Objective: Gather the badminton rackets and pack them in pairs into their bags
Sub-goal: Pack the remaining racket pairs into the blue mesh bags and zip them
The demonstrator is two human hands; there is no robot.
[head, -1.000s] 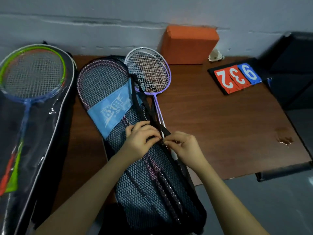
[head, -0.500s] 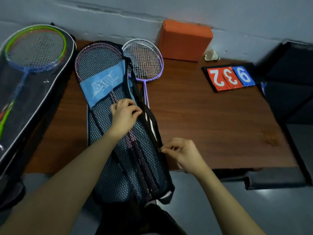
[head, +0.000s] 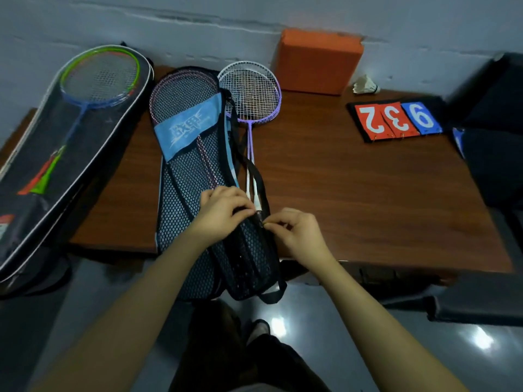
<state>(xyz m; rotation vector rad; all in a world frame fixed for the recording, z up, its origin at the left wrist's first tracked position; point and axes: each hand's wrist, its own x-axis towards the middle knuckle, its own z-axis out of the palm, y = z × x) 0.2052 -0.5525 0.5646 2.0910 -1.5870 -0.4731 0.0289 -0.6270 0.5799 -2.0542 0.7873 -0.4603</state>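
Observation:
A black mesh racket bag (head: pixel 192 176) with a light blue band lies lengthwise on the brown table (head: pixel 353 193), its lower end hanging over the near edge. Pink-framed rackets show through the mesh. My left hand (head: pixel 223 212) grips the bag's right edge near the middle. My right hand (head: pixel 294 230) pinches the zipper pull just beside it. A pair of purple-and-white rackets (head: pixel 250 94) lies next to the bag on the right, their shafts running under the bag's black strap.
At the left a larger black bag with a clear front (head: pixel 70 154) holds green and blue rackets. An orange block (head: pixel 318 60), a shuttlecock (head: pixel 365 86) and a flip scoreboard (head: pixel 396 118) sit at the back right. A dark chair stands on the right.
My right hand has moved up along the bag's right edge with the zipper pull, meeting my left hand. The left hand has shifted down the bag's edge.

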